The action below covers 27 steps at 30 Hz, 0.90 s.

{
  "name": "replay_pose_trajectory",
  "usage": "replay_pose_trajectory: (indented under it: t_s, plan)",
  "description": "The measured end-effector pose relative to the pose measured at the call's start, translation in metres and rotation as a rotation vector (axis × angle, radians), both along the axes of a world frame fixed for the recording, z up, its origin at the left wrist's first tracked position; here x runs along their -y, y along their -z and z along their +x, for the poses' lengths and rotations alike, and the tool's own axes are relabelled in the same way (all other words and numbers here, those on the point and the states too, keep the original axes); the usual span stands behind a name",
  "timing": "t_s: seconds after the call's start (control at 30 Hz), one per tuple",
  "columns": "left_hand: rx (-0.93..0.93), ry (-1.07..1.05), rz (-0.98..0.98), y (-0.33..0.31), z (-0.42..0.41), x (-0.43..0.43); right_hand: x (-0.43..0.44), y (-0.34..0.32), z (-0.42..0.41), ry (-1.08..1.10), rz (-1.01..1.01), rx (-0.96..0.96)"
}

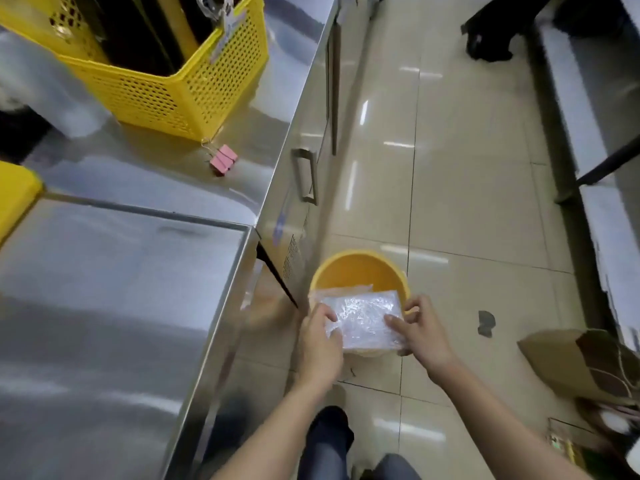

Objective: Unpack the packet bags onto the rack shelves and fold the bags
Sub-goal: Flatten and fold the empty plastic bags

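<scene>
Stainless steel counter point(121, 271) fills the left of the view. On it stand a yellow perforated basket point(166, 95) and, just beside the basket's near corner, a pair of pink binder clips point(223, 160). No rack shelf can be identified with certainty, and no unpacked packets are visible.

Centre, over the tiled floor point(467, 202), a yellow bucket point(360, 271) stands next to the counter's end. The task item, a clear plastic bag point(363, 320), is held above the bucket's near rim. It is flattened into a compact rectangle, crinkled and glossy, and appears empty. A second thin layer shows at its far edge.

The left hand point(320, 344) grips the bag's left side with the thumb on top. The right hand point(420, 332) pinches the right edge between thumb and forefinger.

Right, a brown paper bag point(575, 365) lies on its side on the floor, mouth open.

Assessment: this bag is likely emptied and near fully folded. The paper bag probably remains to be dealt with.
</scene>
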<state>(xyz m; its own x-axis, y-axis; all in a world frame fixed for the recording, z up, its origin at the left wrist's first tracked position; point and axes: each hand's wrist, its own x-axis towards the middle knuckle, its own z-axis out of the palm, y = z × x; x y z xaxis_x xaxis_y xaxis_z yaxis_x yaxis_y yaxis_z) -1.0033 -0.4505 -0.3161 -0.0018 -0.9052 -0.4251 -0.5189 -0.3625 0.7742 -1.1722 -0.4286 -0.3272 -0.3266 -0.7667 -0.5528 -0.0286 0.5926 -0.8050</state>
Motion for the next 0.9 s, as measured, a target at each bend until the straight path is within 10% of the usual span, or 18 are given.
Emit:
replay_pose_trajectory:
  t_s: [0.3,0.7,0.9]
  plan:
    - [0.294,0.475,-0.017,0.183,-0.038,0.045,0.047,0.194,-0.016,0.174,0.235,0.075]
    - [0.972,0.982,0.017,0.417,-0.056,0.089,0.083,0.430,0.002,-0.359,0.346,-0.342]
    - [0.958,1.035,0.190,0.435,-0.064,0.106,0.091,0.452,-0.001,-0.744,0.438,-0.469]
